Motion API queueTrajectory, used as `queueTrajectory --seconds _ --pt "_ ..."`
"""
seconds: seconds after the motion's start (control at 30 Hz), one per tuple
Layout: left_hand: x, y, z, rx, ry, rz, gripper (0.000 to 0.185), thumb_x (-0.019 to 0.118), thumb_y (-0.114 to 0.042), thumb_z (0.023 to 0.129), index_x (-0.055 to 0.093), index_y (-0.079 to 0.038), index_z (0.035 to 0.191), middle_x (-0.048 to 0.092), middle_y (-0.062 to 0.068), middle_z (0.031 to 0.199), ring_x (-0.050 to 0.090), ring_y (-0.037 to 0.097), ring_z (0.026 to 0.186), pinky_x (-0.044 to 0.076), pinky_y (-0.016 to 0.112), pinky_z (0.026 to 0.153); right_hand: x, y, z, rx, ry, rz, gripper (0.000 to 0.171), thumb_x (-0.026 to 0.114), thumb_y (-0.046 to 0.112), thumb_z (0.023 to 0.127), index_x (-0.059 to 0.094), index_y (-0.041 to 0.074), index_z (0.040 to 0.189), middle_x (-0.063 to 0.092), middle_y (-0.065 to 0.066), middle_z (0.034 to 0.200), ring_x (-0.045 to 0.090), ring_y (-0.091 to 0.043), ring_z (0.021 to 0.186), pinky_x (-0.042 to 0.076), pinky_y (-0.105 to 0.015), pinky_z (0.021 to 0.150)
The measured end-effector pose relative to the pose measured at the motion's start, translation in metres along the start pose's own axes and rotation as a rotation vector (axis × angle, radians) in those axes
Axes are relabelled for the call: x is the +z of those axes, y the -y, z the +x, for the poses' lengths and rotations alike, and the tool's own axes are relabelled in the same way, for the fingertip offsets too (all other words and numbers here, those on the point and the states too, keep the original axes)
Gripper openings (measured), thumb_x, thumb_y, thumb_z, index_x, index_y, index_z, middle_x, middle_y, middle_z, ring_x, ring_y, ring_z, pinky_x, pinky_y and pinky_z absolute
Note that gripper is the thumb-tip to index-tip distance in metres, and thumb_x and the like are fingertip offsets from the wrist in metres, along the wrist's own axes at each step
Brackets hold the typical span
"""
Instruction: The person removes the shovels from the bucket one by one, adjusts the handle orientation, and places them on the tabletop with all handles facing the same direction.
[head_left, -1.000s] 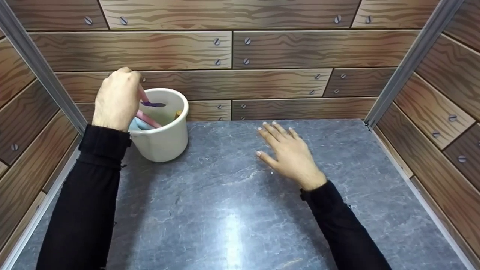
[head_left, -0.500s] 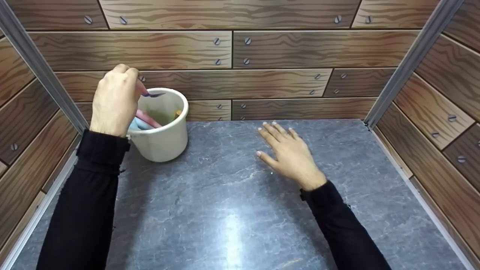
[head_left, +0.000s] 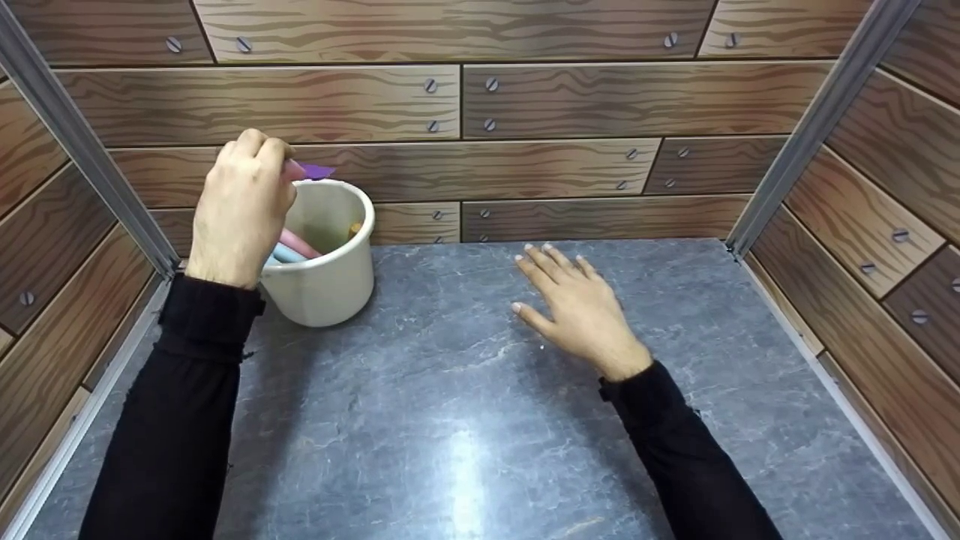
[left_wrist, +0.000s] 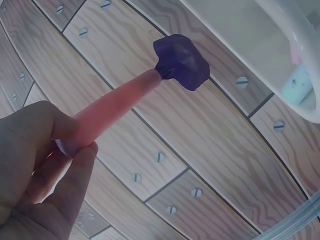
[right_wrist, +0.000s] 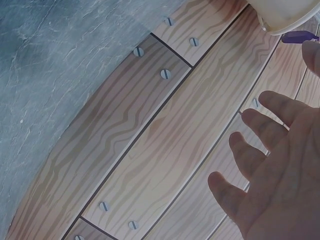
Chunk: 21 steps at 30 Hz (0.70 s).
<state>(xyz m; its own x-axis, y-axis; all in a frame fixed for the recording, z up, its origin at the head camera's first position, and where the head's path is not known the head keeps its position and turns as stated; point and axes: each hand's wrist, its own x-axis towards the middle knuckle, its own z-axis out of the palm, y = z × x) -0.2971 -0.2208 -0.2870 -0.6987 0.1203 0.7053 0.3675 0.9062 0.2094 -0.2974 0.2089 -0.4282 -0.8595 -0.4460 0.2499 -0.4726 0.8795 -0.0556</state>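
Two hands are at work over one grey counter (head_left: 405,382). The left hand (head_left: 244,206) pinches the handle end of one pink tool with a purple head (left_wrist: 112,111), held in the air near the bucket's rim. That one white bucket (head_left: 322,294) stands by the counter's back left corner. At least three things show inside: one pink piece (head_left: 300,244), one light blue piece (head_left: 288,254) and one orange piece (head_left: 355,228). The right hand (head_left: 583,319), five fingers spread, holds nothing, near the back edge, right of the middle.
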Motion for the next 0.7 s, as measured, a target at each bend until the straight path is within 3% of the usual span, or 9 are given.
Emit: queueTrajectory --seconds 0.37,0.57,0.7 --pt "0.014 -0.011 -0.004 0.077 -0.08 -0.001 0.017 0.069 -0.001 0.115 0.078 0.012 0.123 0.076 0.03 0.116 0.075 0.053 0.109 0.068 0.063 0.101 -0.001 -0.001 0.0 0.002 0.001 0.007 0.078 0.062 0.06 0.118 0.044 0.02 0.182 0.041 -0.008 0.192 0.037 -0.037 0.18 0.026 -0.07 0.149" --pt "0.022 -0.02 -0.009 0.099 -0.092 -0.016 0.018 0.07 -0.005 0.116 0.079 0.01 0.121 0.077 0.028 0.116 0.076 0.051 0.108 0.069 0.06 0.1 -0.002 -0.001 -0.001 0.0 0.007 0.012 0.079 0.061 0.06 0.118 0.041 0.021 0.184 0.038 -0.006 0.193 0.033 -0.037 0.182 0.023 -0.069 0.15" --pt "0.03 -0.026 -0.013 0.149 -0.13 -0.005 0.019 0.072 -0.009 0.117 0.08 0.009 0.117 0.078 0.027 0.112 0.077 0.05 0.102 0.071 0.057 0.095 -0.002 -0.001 0.0 0.001 0.013 0.018 0.08 0.061 0.059 0.118 0.039 0.021 0.185 0.035 -0.005 0.194 0.032 -0.036 0.183 0.02 -0.068 0.151"
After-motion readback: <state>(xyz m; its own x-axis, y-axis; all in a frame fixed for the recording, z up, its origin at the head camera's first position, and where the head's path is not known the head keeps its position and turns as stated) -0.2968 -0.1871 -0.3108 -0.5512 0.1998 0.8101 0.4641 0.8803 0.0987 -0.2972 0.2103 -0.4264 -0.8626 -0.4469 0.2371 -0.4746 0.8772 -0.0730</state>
